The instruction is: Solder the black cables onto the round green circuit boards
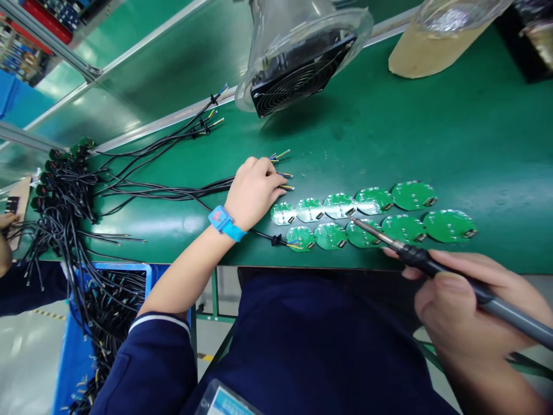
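My left hand point(254, 190) is closed over several black cables point(203, 189), whose stripped, coloured wire ends stick out past the fingers. My right hand point(470, 294) grips a soldering iron point(427, 262), its metal tip over the two rows of round green circuit boards. The upper row of boards point(413, 195) lies just behind the lower row of boards point(449, 225). One separate cable point(265, 236) passes under my left wrist, and its bared wires lie on the leftmost board point(299, 238) of the lower row.
A fume fan point(302, 72) in clear plastic stands at the back, with a cloudy tub point(427, 49) to its right. More cables point(64, 190) are heaped at left, above a blue bin point(149, 282) of cables. Another person's hand point(5, 242) is at far left.
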`<state>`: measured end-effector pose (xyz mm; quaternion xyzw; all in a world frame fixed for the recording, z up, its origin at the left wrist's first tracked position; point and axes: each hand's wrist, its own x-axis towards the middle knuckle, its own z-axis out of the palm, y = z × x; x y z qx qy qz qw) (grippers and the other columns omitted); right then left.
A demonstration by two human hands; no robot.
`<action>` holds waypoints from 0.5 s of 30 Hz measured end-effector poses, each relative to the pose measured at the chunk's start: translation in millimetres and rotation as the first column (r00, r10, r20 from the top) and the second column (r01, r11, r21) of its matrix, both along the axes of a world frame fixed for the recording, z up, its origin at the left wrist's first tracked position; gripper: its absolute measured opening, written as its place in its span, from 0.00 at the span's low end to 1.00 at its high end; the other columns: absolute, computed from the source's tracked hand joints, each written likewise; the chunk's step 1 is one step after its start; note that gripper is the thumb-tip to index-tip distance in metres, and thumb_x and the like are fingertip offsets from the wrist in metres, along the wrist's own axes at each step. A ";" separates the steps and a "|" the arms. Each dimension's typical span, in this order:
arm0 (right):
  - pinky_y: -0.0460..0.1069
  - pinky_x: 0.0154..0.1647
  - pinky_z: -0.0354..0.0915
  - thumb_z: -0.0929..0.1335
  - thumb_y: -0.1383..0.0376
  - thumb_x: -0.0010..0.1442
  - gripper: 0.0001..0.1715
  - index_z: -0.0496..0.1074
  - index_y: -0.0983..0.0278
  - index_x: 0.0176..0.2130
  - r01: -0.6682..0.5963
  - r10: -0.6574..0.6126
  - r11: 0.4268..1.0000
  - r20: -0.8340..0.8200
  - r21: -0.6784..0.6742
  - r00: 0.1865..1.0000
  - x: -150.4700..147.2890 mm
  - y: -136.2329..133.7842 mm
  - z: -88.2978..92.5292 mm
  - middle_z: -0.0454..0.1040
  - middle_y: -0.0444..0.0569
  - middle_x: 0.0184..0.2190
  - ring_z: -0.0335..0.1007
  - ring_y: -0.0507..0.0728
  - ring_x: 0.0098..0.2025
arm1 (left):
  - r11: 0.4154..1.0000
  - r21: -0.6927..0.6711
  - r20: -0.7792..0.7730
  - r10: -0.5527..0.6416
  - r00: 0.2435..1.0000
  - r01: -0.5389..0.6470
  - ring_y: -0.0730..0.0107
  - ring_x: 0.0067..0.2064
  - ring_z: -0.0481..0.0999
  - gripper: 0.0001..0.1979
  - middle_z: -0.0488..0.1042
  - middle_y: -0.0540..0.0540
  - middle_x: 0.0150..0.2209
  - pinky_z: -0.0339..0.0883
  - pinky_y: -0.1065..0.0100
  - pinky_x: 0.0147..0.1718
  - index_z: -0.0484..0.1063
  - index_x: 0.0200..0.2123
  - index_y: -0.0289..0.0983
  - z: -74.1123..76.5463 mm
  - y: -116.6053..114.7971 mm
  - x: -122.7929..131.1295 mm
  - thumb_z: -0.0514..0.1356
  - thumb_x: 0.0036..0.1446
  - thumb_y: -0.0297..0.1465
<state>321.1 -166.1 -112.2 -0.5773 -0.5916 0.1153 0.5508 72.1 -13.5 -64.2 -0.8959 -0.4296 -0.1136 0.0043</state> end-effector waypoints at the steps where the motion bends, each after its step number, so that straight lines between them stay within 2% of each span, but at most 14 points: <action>1: 0.49 0.25 0.66 0.67 0.67 0.57 0.09 0.74 0.61 0.39 -0.009 0.009 1.000 0.016 0.002 1.000 0.2 0.0 2.0 0.71 0.46 0.21 0.69 0.54 0.23 | 0.999 0.009 -0.007 -0.031 0.999 0.031 0.62 0.38 0.67 0.05 0.71 0.45 0.33 0.63 0.61 0.36 0.77 0.32 0.38 -2.5 4.5 -1.4 0.63 0.54 0.34; 3: 0.48 0.26 0.67 0.66 0.68 0.57 0.09 0.74 0.61 0.40 -0.028 0.028 1.000 0.044 0.011 0.999 1.9 -0.6 5.0 0.72 0.47 0.23 0.70 0.54 0.24 | 0.996 0.052 0.043 -0.073 0.996 0.071 0.64 0.38 0.68 0.08 0.72 0.46 0.32 0.63 0.61 0.36 0.76 0.32 0.38 -1.3 4.9 -4.7 0.60 0.58 0.35; 5: 0.48 0.26 0.68 0.67 0.69 0.57 0.10 0.73 0.62 0.41 -0.046 0.044 0.999 0.068 0.029 0.997 5.1 -2.4 5.5 0.72 0.48 0.24 0.71 0.54 0.25 | 0.991 0.118 0.198 -0.089 0.976 0.067 0.67 0.40 0.71 0.08 0.73 0.46 0.35 0.66 0.63 0.39 0.74 0.35 0.38 7.9 -6.5 -7.4 0.57 0.61 0.33; 7: 0.48 0.27 0.69 0.67 0.69 0.56 0.10 0.73 0.61 0.41 -0.061 0.059 0.997 0.070 0.035 0.996 8.3 -5.1 4.3 0.73 0.48 0.26 0.72 0.54 0.27 | 0.982 0.188 0.387 -0.091 0.918 0.018 0.70 0.41 0.73 0.06 0.74 0.47 0.38 0.67 0.65 0.41 0.72 0.39 0.38 20.9 -27.2 -6.7 0.56 0.61 0.29; 9: 0.50 0.29 0.71 0.68 0.70 0.55 0.11 0.73 0.61 0.40 -0.113 0.112 0.993 0.045 0.021 0.993 10.0 -8.6 4.2 0.74 0.49 0.28 0.73 0.56 0.30 | 0.981 0.192 0.497 -0.089 0.863 -0.010 0.72 0.42 0.73 0.06 0.73 0.47 0.38 0.68 0.67 0.41 0.71 0.40 0.38 30.9 -52.3 -0.1 0.56 0.60 0.25; 12: 0.52 0.33 0.74 0.67 0.70 0.56 0.09 0.72 0.61 0.39 -0.228 0.227 0.973 -0.020 -0.037 0.974 8.5 -13.6 11.1 0.73 0.49 0.29 0.75 0.58 0.35 | 0.996 0.070 0.491 -0.076 0.868 0.048 0.72 0.39 0.73 0.05 0.73 0.47 0.35 0.69 0.69 0.38 0.69 0.39 0.36 28.9 -84.8 19.2 0.56 0.60 0.24; 14: 0.53 0.33 0.74 0.66 0.69 0.56 0.07 0.71 0.61 0.38 -0.270 0.270 0.960 -0.001 -0.077 0.963 5.6 -15.7 20.0 0.73 0.48 0.28 0.75 0.59 0.37 | 0.997 0.030 0.406 -0.079 0.911 0.073 0.70 0.36 0.71 0.04 0.72 0.45 0.33 0.69 0.68 0.35 0.69 0.37 0.34 17.1 -96.4 32.3 0.54 0.61 0.26; 15: 0.52 0.33 0.75 0.66 0.68 0.56 0.05 0.71 0.61 0.36 -0.252 0.256 0.962 0.031 -0.104 0.966 4.1 -16.1 24.6 0.73 0.48 0.27 0.75 0.59 0.36 | 0.996 0.037 0.349 -0.086 0.933 0.078 0.70 0.35 0.70 0.06 0.72 0.44 0.31 0.69 0.68 0.33 0.69 0.35 0.33 10.0 -99.0 37.2 0.53 0.62 0.26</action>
